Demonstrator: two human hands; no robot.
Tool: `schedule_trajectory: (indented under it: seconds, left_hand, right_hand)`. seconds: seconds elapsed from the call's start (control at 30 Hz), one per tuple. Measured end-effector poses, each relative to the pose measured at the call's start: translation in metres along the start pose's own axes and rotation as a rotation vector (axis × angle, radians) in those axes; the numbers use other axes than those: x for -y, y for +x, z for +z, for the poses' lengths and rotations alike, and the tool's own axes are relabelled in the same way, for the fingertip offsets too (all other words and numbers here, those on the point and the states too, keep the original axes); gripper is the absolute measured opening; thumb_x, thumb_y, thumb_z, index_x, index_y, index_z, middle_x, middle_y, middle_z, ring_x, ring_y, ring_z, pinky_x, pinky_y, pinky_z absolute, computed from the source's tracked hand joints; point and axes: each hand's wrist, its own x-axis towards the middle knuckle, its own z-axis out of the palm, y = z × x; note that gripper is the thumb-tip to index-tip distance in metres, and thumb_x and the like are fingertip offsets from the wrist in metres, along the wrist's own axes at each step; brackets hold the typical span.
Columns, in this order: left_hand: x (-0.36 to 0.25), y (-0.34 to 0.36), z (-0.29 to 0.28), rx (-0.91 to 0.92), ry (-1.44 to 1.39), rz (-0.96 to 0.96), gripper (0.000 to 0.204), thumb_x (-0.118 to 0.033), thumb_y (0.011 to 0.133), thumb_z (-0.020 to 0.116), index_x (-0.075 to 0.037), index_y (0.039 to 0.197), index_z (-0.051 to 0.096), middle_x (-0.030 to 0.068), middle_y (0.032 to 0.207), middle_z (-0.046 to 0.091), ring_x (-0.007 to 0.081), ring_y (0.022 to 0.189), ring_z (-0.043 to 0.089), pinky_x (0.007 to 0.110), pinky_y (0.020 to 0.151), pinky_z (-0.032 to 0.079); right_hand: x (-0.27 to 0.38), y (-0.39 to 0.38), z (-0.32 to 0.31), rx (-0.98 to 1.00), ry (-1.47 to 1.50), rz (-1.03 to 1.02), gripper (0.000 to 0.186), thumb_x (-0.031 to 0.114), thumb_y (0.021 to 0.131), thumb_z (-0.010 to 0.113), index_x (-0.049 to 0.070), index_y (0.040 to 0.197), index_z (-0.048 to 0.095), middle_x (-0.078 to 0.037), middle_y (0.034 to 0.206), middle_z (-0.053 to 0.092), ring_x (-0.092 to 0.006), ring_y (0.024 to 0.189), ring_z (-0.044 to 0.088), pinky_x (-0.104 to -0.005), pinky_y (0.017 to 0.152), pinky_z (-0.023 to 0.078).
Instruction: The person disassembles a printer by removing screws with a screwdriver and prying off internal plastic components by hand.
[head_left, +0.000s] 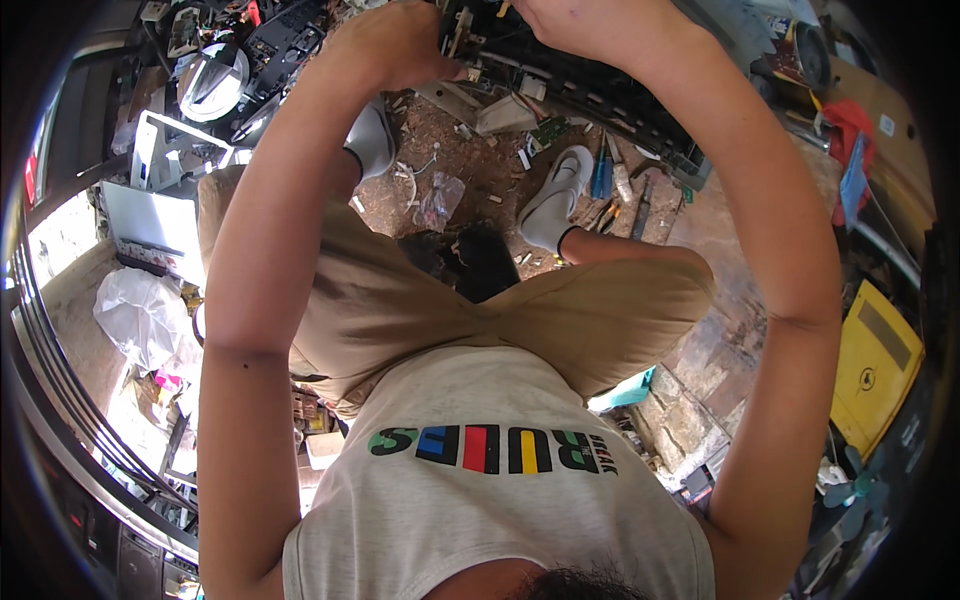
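black device chassis (590, 85) in both hands' closed grip, above littered dirt floor (470, 160)

- My right hand (590, 25) is cut off by the top edge; I cannot see its fingers or tell what they grip.
- My left hand (395, 45) shows only its back, and the fingers are tucked against the black device (580, 85), so the hold is unclear.
- The device's upper part runs out of view.
- The small tools (615, 185) by my right shoe (555, 195) are too small to identify.
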Motion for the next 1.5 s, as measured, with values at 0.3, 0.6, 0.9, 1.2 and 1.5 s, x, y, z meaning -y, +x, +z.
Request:
schedule_trajectory:
  seconds: [0.3, 0.6, 0.9, 1.2, 1.5]
  left_hand:
    - [-0.008, -0.005, -0.016, 0.061, -0.049, -0.03, 0.046, -0.039, 0.072, 0.074, -0.004, 0.102, 0.071, 0.0224, 0.091, 0.07, 0.0386, 0.089, 0.068, 0.047, 0.079, 0.053]
    - [-0.007, -0.002, -0.007, 0.035, -0.001, -0.078, 0.05, -0.039, 0.073, 0.073, -0.001, 0.105, 0.068, 0.0249, 0.096, 0.069, 0.0402, 0.093, 0.067, 0.047, 0.082, 0.053]
    - [-0.007, 0.0, -0.007, 0.046, -0.004, -0.086, 0.053, -0.04, 0.072, 0.074, 0.0, 0.107, 0.068, 0.025, 0.099, 0.069, 0.0403, 0.096, 0.067, 0.046, 0.084, 0.053]
    - [0.007, 0.001, 0.007, 0.001, -0.069, 0.001, 0.064, -0.042, 0.081, 0.071, 0.001, 0.126, 0.059, 0.0202, 0.099, 0.071, 0.0341, 0.099, 0.068, 0.039, 0.089, 0.051]
    - [0.01, -0.009, -0.003, 0.026, -0.023, -0.051, 0.067, -0.045, 0.08, 0.072, 0.001, 0.127, 0.059, 0.0204, 0.103, 0.071, 0.033, 0.1, 0.068, 0.038, 0.09, 0.051]
  right_hand:
    - [-0.001, 0.004, -0.01, 0.132, -0.043, -0.043, 0.011, 0.005, 0.077, 0.06, 0.001, 0.086, 0.065, -0.021, 0.09, 0.067, -0.0381, 0.09, 0.067, -0.0463, 0.08, 0.053]
    - [-0.005, 0.005, -0.011, 0.134, -0.056, 0.038, 0.012, 0.007, 0.073, 0.066, 0.002, 0.084, 0.065, -0.021, 0.087, 0.068, -0.0388, 0.087, 0.067, -0.0466, 0.078, 0.053]
    - [0.011, 0.03, -0.019, 0.376, -0.241, 0.253, 0.021, 0.012, 0.074, 0.065, 0.001, 0.089, 0.073, -0.021, 0.094, 0.071, -0.0362, 0.089, 0.069, -0.0446, 0.075, 0.056]
    - [-0.023, 0.038, -0.012, 0.382, -0.448, -0.377, 0.02, 0.021, 0.081, 0.061, 0.005, 0.084, 0.072, -0.019, 0.088, 0.069, -0.0332, 0.091, 0.069, -0.0432, 0.079, 0.055]
    - [0.003, 0.027, -0.012, 0.208, -0.156, -0.046, 0.027, 0.028, 0.092, 0.053, 0.007, 0.107, 0.062, -0.018, 0.094, 0.067, -0.0358, 0.095, 0.067, -0.0471, 0.081, 0.053]
